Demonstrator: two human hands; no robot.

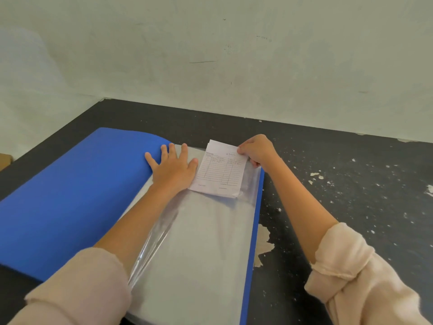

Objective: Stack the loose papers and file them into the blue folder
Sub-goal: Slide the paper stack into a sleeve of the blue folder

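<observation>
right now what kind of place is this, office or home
Probably a plain office or back-room desk, though it's hard to be sure: a worn black table with chipped paint against a bare scuffed wall, an open blue folder with clear sleeves, and a stack of ruled slips.

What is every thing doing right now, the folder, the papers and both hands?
blue folder: open, cover curled back to the left.
clear plastic sleeve: lying flat in the folder.
stack of receipt slips: gathered, at the sleeve's far end.
left hand: flat, fingers spread, resting on the folder.
right hand: pinching the stack's far corner.
black table: paint chipped.
</observation>
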